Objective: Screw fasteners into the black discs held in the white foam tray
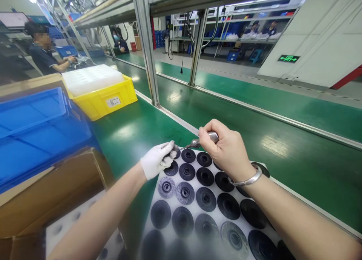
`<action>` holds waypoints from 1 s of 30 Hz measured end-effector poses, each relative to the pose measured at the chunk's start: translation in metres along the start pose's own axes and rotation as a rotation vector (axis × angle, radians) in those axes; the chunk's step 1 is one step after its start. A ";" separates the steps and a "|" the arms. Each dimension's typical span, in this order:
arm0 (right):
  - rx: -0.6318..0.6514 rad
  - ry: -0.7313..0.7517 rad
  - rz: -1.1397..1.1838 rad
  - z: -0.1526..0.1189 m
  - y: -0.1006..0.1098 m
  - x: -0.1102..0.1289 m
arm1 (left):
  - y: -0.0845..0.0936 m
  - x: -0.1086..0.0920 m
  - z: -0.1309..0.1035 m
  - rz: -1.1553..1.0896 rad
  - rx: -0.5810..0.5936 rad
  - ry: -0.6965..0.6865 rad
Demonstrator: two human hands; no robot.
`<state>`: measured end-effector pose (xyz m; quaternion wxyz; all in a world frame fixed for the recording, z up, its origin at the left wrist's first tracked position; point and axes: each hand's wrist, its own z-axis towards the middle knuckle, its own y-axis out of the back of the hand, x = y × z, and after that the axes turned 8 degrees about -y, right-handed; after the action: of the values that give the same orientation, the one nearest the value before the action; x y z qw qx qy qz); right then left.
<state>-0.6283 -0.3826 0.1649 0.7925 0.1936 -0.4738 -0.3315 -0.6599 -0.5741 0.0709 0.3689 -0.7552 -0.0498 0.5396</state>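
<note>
My right hand (223,145) is bare, with a metal bracelet at the wrist. Its fingers wrap around a metal-handled tool (195,143) whose thin tip points left. My left hand (158,159) wears a white glove with smudged fingertips. Thumb and fingers are pinched together at the tool's tip, around something small and dark that I cannot make out. Below both hands lies a white foam tray (169,194) with rows of black round discs, each with a ringed centre. One nearby black disc (187,171) sits in its row; some discs are partly hidden under my right arm.
A yellow bin (110,99) holding white foam sheets (93,79) stands at the back left. Blue crates (34,116) rest over an open cardboard box (70,188) on the left. A metal post (145,48) rises from the green bench (124,130). Other people sit in the background.
</note>
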 end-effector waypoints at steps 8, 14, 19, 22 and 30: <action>-0.031 0.086 0.000 -0.004 -0.018 0.003 | -0.003 0.001 -0.002 -0.059 0.177 0.041; 0.028 0.093 -0.017 -0.008 -0.027 0.004 | -0.005 -0.007 -0.008 0.186 0.139 -0.067; 0.136 0.152 -0.208 -0.009 -0.041 0.007 | 0.003 -0.024 -0.016 0.856 0.064 -0.198; 0.228 0.221 -0.380 -0.013 -0.054 0.005 | 0.017 -0.017 -0.018 1.090 0.057 -0.203; 0.363 0.283 -0.548 -0.019 -0.082 0.000 | 0.037 0.005 -0.020 1.104 0.077 -0.232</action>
<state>-0.6394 -0.4402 0.1051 0.6845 0.4952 -0.3411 -0.4121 -0.6530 -0.6088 0.0473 0.0514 -0.5911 0.3320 0.7333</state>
